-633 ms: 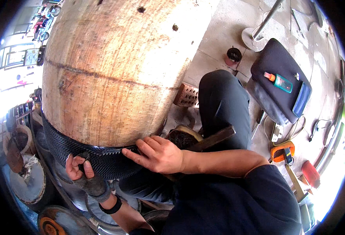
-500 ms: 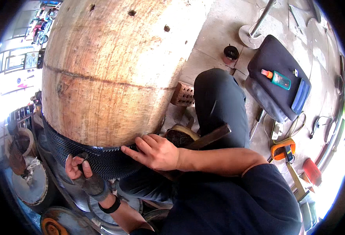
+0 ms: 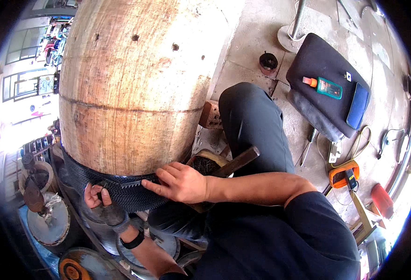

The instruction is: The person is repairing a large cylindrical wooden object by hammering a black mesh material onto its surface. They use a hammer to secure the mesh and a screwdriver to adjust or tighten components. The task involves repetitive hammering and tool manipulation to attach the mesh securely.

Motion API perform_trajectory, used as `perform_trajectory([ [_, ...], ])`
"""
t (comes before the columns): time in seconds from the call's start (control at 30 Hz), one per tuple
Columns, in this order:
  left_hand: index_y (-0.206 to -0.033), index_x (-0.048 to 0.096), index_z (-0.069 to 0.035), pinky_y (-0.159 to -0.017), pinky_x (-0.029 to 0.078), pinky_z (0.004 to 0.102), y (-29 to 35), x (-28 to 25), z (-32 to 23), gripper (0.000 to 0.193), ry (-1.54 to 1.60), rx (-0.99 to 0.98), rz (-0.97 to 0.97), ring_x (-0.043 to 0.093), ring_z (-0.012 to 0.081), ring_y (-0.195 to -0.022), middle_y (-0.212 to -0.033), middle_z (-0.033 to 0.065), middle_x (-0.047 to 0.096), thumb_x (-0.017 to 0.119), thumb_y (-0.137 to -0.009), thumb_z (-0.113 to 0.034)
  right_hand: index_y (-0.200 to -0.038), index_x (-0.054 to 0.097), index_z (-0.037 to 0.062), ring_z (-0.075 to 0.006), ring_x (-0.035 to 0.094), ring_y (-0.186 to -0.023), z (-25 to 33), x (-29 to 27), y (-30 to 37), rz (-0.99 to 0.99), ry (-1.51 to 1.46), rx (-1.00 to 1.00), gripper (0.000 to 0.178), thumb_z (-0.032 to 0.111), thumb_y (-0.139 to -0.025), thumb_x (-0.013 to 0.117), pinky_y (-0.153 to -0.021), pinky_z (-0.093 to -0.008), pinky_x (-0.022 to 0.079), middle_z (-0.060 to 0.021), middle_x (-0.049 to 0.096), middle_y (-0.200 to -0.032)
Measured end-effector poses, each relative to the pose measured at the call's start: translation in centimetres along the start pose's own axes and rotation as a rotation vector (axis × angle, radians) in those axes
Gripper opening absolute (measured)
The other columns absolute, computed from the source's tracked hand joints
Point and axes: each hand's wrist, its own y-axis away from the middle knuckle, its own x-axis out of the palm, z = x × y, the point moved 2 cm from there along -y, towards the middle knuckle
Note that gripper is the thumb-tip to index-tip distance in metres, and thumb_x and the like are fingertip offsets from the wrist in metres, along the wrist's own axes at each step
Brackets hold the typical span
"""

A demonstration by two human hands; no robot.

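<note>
A big rounded wooden drum shell (image 3: pixel 130 126), with a row of small holes and a dark line around it, fills the upper left. Black woven mesh (image 3: pixel 133 198) wraps its near end. At the lip where wood and mesh meet, my right hand (image 3: pixel 184 183) presses down, index finger stretched along the mesh and other fingers laid on the edge. My left hand (image 3: pixel 98 198), in a dark fingerless glove, is closed in a pinch at the mesh's left side; a small dark thing at its fingertips is too unclear to name.
Beside my right forearm, a wooden handle (image 3: pixel 238 161) lies across a container of thin dark pieces (image 3: pixel 206 163). My knee (image 3: pixel 252 116) is close to a perforated brick (image 3: pixel 210 115). A dark cushioned seat (image 3: pixel 303 65) holds a spray bottle (image 3: pixel 329 87) and phone (image 3: pixel 357 106). Metal drums (image 3: pixel 49 226) stand left.
The view has shifted a little, so the drum shell and floor items appear displaced. Both hands stay at the mesh, with the right index finger still along the edge.
</note>
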Motion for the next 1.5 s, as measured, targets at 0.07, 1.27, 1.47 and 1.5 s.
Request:
perform_trajectory([
  [0.07,-0.136,0.050,0.002,-0.100,0.040,0.0331,0.2,0.5,-0.5,0.046,-0.043,0.000,-0.036,0.054,0.0163,-0.102,-0.105,0.0049,0.059,0.067,-0.094,-0.007,-0.133,0.062,0.0024,-0.0226,0.058,-0.076,0.5,0.0,-0.6,-0.052,-0.045,-0.044,0.055,0.018,-0.081,0.058,-0.069,-0.0337,0.050,-0.0074,0.053,-0.088],
  [1.27,-0.129,0.059,-0.003,-0.089,0.052,0.0349,0.8,2.7,-2.6,0.046,-0.082,0.137,0.012,0.064,0.0196,-0.091,-0.094,0.0056,0.066,0.070,-0.084,0.004,-0.135,0.065,0.0112,-0.0223,0.064,-0.071,1.0,3.9,-2.9,0.329,0.104,0.015,0.061,0.008,-0.075,0.067,-0.060,-0.0343,0.056,-0.0093,0.061,-0.093],
  [1.47,-0.133,0.056,-0.003,-0.090,0.052,0.0347,0.3,2.6,-3.3,0.051,-0.114,0.126,0.031,0.065,0.0182,-0.090,-0.093,0.0056,0.067,0.068,-0.084,0.007,-0.138,0.062,0.0115,-0.0225,0.063,-0.072,1.2,3.9,-3.2,0.342,0.104,0.016,0.061,0.011,-0.077,0.064,-0.061,-0.0347,0.054,-0.0094,0.059,-0.092],
  [1.5,-0.133,0.055,-0.002,-0.090,0.052,0.0344,0.3,2.5,-3.3,0.052,-0.143,0.140,0.047,0.065,0.0176,-0.089,-0.093,0.0059,0.066,0.068,-0.083,0.006,-0.140,0.061,0.0109,-0.0229,0.061,-0.072,1.0,4.1,-3.0,0.331,0.097,0.008,0.061,0.013,-0.079,0.062,-0.060,-0.0349,0.053,-0.0093,0.056,-0.090],
])
